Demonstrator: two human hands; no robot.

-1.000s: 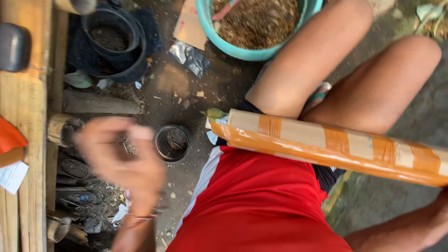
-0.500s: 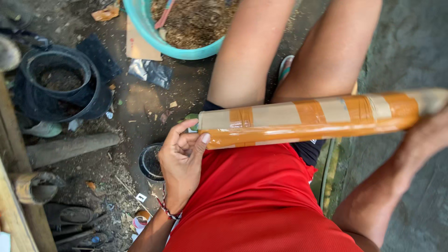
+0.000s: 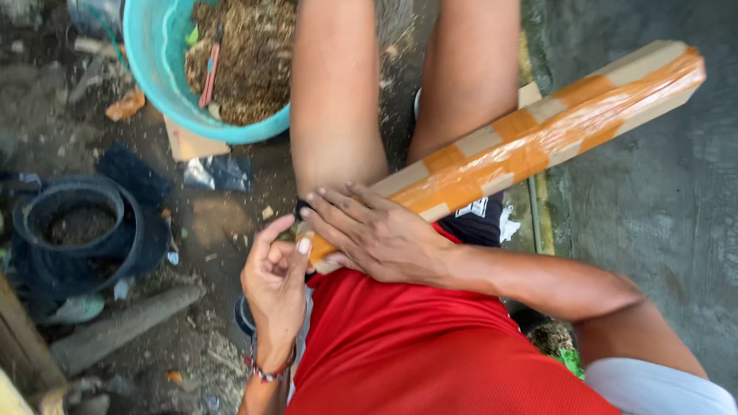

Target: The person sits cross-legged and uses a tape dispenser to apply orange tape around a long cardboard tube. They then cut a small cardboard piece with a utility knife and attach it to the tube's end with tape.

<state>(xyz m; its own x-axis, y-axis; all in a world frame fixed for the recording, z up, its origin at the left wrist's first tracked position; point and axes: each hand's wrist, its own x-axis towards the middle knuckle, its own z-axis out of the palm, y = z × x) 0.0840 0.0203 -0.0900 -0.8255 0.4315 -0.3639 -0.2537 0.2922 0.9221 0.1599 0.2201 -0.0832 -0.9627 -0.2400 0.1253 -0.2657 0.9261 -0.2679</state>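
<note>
A long cardboard box (image 3: 530, 138), square in section and wrapped in bands of orange and tan tape, lay across the person's lap. Its long axis ran on a diagonal: the near end sat low at the left by the thigh, and the far end pointed up toward the upper right, out over the grey concrete floor (image 3: 661, 230). The right hand (image 3: 377, 234) lay flat over the near end, fingers spread wide and pressing on the top face. The left hand (image 3: 275, 284) was at the end face of the box, fingers curled and thumb raised against the corner, in a narrow pinching pose; whether it gripped tape there could not be told. A turquoise basin (image 3: 157, 69) of brown husks stood beyond the knees, and a dark pot (image 3: 77, 227) sat to the left.
</note>
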